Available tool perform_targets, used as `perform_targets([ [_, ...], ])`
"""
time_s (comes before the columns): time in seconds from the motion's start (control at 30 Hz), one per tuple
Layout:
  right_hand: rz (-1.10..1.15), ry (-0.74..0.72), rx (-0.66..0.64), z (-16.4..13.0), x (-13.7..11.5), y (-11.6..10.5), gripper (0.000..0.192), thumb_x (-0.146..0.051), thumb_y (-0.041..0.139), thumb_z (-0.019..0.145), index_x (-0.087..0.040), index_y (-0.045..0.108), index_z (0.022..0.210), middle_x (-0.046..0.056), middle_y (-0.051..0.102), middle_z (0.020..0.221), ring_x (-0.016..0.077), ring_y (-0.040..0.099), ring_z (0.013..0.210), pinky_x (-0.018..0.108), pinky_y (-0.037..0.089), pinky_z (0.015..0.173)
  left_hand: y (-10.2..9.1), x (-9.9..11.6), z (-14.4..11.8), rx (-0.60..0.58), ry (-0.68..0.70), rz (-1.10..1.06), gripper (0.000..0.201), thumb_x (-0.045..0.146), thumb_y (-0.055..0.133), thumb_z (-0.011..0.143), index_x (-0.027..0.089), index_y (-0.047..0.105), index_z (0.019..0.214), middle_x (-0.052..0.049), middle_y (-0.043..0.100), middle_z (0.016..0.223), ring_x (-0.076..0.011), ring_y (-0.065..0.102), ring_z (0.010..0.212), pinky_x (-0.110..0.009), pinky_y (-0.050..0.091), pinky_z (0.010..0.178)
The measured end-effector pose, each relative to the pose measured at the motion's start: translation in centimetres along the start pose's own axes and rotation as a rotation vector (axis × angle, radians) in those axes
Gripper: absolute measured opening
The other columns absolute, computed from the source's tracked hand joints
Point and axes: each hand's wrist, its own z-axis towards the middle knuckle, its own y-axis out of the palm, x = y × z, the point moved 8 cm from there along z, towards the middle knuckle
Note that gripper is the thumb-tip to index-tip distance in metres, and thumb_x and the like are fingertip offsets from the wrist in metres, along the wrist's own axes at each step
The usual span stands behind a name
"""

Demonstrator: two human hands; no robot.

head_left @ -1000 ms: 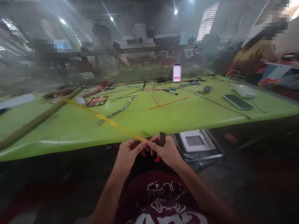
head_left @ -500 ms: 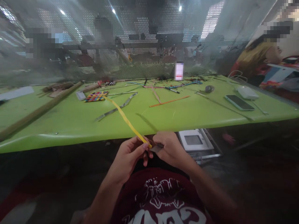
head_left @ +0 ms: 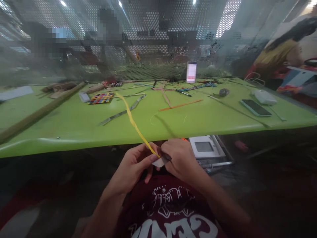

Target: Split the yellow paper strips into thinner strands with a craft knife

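Just off the table's front edge, above my lap, my left hand (head_left: 140, 163) pinches the near end of a long yellow strip (head_left: 135, 124) between thumb and fingers. The strip's far end lies on the table by a woven multicoloured piece (head_left: 101, 98). My right hand (head_left: 179, 154) is closed around a knife, its handle mostly hidden in the fist. The knife's flat grey blade (head_left: 160, 162) sticks out towards my left thumb, against the strip's end. A small orange part (head_left: 184, 139) shows behind my right hand; I cannot tell what it belongs to.
The green-covered table (head_left: 128, 132) bears a grey strip (head_left: 119, 115), an orange strip (head_left: 180, 105), a pen (head_left: 183, 93), a phone (head_left: 256, 108), a white charger (head_left: 264, 97) and a long pole (head_left: 42, 110). A mesh screen stands behind. A person (head_left: 282, 59) is at the right.
The blade has turned, showing a brighter, broader face beneath the strip's end. My right hand has shifted slightly, and an orange part now shows behind it. The view has tilted a little.
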Motion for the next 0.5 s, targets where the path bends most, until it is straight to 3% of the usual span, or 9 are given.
perform_targets([
  [0.2, -0.017, -0.004, -0.028, 0.06, -0.39, -0.21, 0.009, -0.011, 0.051, 0.072, -0.016, 0.051, 0.065, 0.001, 0.051, 0.061, 0.0122, 0.039, 0.059, 0.028, 0.021, 0.060, -0.10, -0.15, -0.09, 0.064, -0.008, 0.019, 0.017, 0.031, 0.076, 0.080, 0.018, 0.069, 0.088, 0.000, 0.059, 0.068, -0.0079, 0.052, 0.049, -0.012, 0.041, 0.032],
  [0.5, -0.014, 0.047, -0.061, 0.14, -0.35, 0.24, 0.011, -0.013, 0.050, 0.078, -0.017, 0.053, 0.068, 0.002, 0.054, 0.064, 0.0128, 0.041, 0.062, 0.028, 0.024, 0.061, -0.50, -0.06, 0.00, 0.129, -0.035, 0.022, 0.016, 0.028, 0.078, 0.075, 0.019, 0.071, 0.086, 0.001, 0.059, 0.064, -0.0061, 0.048, 0.043, -0.012, 0.036, 0.032],
])
